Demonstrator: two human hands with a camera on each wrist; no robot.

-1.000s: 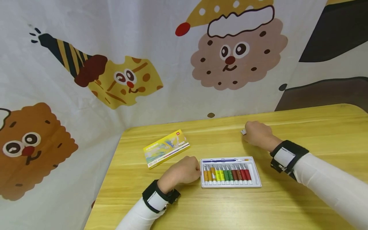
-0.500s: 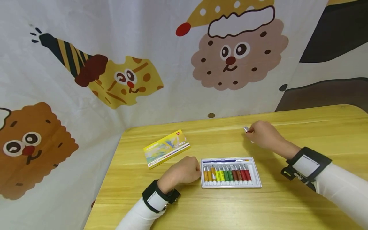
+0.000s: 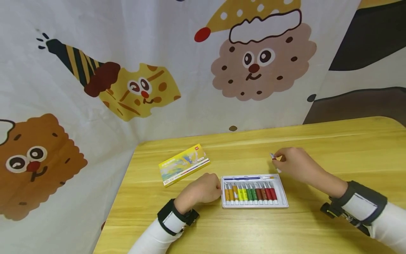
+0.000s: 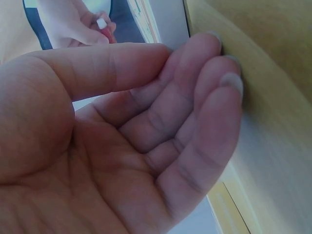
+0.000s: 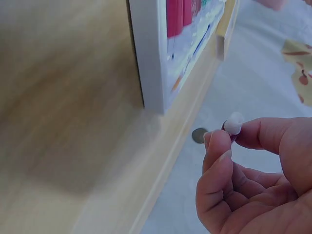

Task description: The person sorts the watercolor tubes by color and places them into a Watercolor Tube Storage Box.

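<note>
My right hand (image 3: 299,164) pinches a small red paint tube (image 4: 108,34) between thumb and fingertips, above the table behind the tray's right end. The tube's white cap (image 5: 235,123) sticks out of the pinch in the right wrist view; most of its body is hidden there. A white plastic tray (image 3: 281,190) lies in front of me with a row of paint tubes (image 3: 250,194), ochre through yellow, green and brown to red. My left hand (image 3: 203,188) rests on the table against the tray's left edge, fingers loosely bent and holding nothing.
A yellow paint box (image 3: 184,165) lies slanted behind my left hand. A blue paintbrush (image 3: 242,178) sits in the tray's upper groove. The wooden table (image 3: 234,229) ends at the back against a hanging cartoon-printed cloth (image 3: 190,42).
My right hand has come from the back of the table towards me and a little to the right, lifting the paint tube with it. The left hand and the tray have stayed still.
</note>
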